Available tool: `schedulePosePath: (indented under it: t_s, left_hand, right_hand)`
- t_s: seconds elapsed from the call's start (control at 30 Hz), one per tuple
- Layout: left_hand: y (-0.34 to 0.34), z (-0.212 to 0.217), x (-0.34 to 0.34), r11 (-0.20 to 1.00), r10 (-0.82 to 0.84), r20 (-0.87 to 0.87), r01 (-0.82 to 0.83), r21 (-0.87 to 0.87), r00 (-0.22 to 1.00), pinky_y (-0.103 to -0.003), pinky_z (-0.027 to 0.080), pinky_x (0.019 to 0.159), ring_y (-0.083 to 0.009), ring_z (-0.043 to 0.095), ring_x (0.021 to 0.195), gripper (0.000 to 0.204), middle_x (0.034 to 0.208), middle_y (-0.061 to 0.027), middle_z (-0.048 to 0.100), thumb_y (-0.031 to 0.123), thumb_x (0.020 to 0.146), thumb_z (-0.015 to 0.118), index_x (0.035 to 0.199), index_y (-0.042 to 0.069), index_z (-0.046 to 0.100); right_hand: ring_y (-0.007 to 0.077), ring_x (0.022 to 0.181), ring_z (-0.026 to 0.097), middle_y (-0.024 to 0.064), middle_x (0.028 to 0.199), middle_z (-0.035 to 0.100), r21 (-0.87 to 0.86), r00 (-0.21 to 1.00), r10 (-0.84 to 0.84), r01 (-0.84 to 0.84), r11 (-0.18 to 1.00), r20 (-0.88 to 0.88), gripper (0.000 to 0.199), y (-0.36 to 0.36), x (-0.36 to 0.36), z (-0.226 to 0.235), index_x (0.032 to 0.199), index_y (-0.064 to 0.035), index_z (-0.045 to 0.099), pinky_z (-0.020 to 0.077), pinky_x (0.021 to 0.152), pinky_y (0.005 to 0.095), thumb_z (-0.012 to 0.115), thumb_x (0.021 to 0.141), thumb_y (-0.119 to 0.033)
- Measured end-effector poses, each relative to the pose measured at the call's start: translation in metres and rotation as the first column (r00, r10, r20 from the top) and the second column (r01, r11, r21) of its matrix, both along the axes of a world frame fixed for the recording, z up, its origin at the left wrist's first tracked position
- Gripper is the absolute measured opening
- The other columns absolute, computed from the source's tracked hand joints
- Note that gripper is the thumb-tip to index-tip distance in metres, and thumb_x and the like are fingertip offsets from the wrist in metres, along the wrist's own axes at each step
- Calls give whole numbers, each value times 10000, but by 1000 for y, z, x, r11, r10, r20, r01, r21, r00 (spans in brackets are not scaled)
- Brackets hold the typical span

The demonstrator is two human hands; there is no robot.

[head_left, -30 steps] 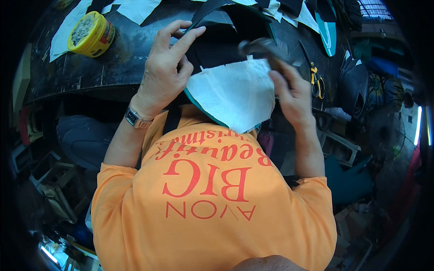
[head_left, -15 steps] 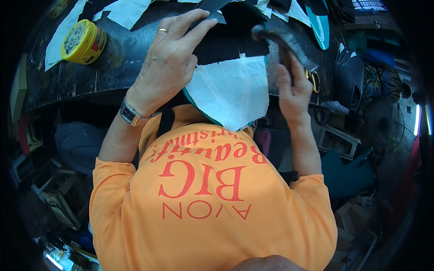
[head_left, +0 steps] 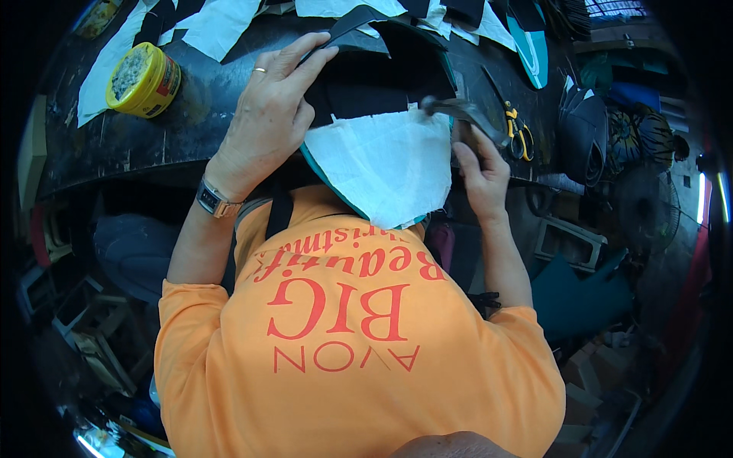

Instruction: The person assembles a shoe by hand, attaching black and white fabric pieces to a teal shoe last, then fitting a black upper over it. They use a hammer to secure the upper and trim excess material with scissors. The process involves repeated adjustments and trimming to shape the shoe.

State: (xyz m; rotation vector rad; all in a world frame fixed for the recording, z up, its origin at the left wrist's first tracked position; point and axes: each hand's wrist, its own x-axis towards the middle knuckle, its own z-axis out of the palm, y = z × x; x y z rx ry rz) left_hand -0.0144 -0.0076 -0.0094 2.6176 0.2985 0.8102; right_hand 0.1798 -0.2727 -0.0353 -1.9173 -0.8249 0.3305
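My left hand point(head_left: 267, 114) pinches the raised far-left edge of a curved black piece of sheet material point(head_left: 355, 84) between thumb and fingers. A white cloth panel point(head_left: 385, 160) covers the near part of that piece, and a thin teal edge shows along its side. The piece overhangs the table's near edge, close to my shirt. In my right hand point(head_left: 486, 172) is a hammer point(head_left: 466, 111), its fingers closed around the handle. The hammer's head, slightly blurred, is over the right side where black meets white; whether it touches cannot be told.
On the dark table point(head_left: 217, 95), a yellow tub point(head_left: 145, 80) stands at the left. Yellow-handled scissors point(head_left: 519, 141) lie right of the hammer. White cloth scraps point(head_left: 221, 27) and a teal piece point(head_left: 532, 57) lie along the back. Dark rolled sheets point(head_left: 584, 137) are at the right.
The hammer and my right hand have come down and slightly left, uncovering the scissors. My left hand and the piece have shifted a little left and nearer, with the black edge lifted into a curve.
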Motion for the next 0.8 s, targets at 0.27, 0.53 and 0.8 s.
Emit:
schedulePosePath:
  t_s: [0.27,0.53,0.8]
  left_hand:
    - [-1,1,7,1000,-1,-9,1,18,1000,-404,434,1042,-306,496,1216,606,1432,-88,486,-76,789,565,1377,62,523]
    - [5,-17,1,927,161,40,-137,-350,986,-380,505,879,-292,586,1103,706,1385,-206,488,167,864,710,1478,48,383]
    - [13,-9,6,875,123,13,-103,-473,992,-398,498,819,-358,625,974,459,1262,-201,555,166,944,570,1350,-27,481]
  right_hand:
    - [18,568,464,-38,755,560,122,969,-232,241,963,-81,404,-28,28,7,1321,-2,587,361,473,174,667,954,-151]
    - [276,735,657,129,869,670,-138,793,-138,269,953,594,360,-12,48,-18,1235,-127,671,512,712,381,708,881,-185]
    - [199,959,639,97,1079,653,116,998,59,-59,992,-4,473,30,23,37,1327,-51,580,504,859,328,709,918,-249]
